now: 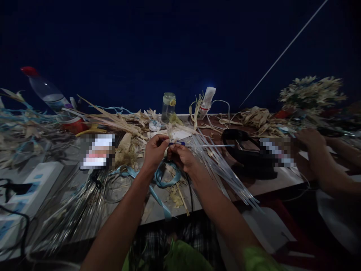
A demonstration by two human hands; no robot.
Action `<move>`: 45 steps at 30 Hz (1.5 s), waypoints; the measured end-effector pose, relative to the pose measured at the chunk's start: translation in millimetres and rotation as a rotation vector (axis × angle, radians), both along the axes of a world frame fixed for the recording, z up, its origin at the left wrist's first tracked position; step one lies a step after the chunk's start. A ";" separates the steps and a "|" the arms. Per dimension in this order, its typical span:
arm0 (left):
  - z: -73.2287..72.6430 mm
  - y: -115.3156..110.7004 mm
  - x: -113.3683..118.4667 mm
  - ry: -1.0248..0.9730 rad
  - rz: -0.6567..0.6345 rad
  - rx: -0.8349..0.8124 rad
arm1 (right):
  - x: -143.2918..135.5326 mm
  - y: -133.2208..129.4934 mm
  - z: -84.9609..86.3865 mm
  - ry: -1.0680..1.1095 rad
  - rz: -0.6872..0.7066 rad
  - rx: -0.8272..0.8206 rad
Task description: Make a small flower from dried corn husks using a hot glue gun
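Observation:
My left hand is closed in a pinch around a small pale dried-husk piece, whose tip rises above the fingers. Right beside it, my right hand pinches a thin translucent stick that points out to the right. The fingertips of both hands nearly meet and hide where stick and husk come together. Under the hands, a light blue ribbon lies in a loop, one end trailing toward the table's front edge. A bundle of similar translucent sticks lies to the right of my right hand.
Thin wires, a power strip and a lit phone lie left. Behind stand a jar and a tilted red-capped bottle. Dried husks and a black object are right, near another person's hand.

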State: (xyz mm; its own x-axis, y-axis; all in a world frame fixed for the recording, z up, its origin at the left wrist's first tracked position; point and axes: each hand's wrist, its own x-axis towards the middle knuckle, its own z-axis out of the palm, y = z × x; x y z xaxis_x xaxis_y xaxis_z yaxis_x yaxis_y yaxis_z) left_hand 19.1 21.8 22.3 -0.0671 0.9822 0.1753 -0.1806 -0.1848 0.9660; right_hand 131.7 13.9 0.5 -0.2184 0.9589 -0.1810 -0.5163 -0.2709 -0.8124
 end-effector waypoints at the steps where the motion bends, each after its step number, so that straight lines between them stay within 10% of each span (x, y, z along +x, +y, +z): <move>1: -0.8 0.2 0.3 0.001 -0.003 0.002 | 0.1 0.1 -0.2 -0.008 -0.008 0.000; 18: 0.5 4.5 -13.7 -0.404 -0.424 -0.303 | -0.8 -6.0 1.8 -0.041 0.120 0.007; 45: -7.4 8.8 -17.5 -0.241 -0.477 -0.264 | 5.6 -5.3 2.6 -0.194 0.181 0.086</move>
State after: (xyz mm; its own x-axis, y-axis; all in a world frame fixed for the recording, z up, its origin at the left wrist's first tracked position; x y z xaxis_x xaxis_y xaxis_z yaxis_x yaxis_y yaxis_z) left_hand 1.6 30.6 14.8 0.3848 0.9220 -0.0443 -0.4048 0.2117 0.8895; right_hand 137.3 8.5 3.1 -0.3568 0.9211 -0.1557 -0.2979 -0.2701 -0.9156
